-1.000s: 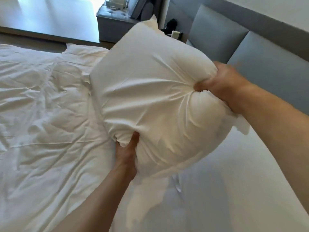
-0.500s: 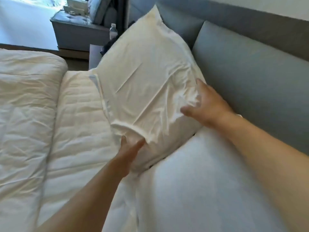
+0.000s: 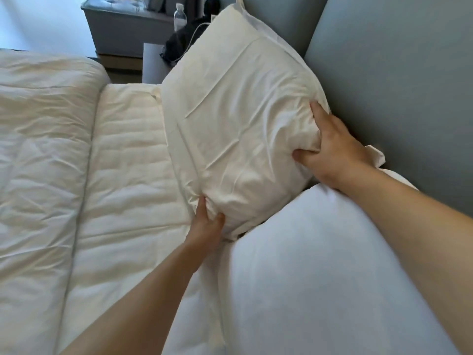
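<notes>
A white pillow [image 3: 238,119] leans against the grey padded headboard [image 3: 399,80] at the head of the bed. My left hand [image 3: 207,226] grips its lower near corner, fingers curled into the pillowcase. My right hand [image 3: 330,149] grips the pillow's right edge next to the headboard, thumb dug into the fabric. A second white pillow [image 3: 320,272] lies in front, under my right forearm, and touches the first one.
A folded white duvet [image 3: 43,162] covers the bed's left side, with quilted mattress cover [image 3: 128,162] beside it. Beyond the bed are a grey bench [image 3: 122,24], a water bottle [image 3: 179,16] and a dark bag [image 3: 179,44] with a cable.
The pillow went from held in the air to leaning against the headboard. My right hand, open on it half a second ago, now grips its right edge; the left still holds the corner.
</notes>
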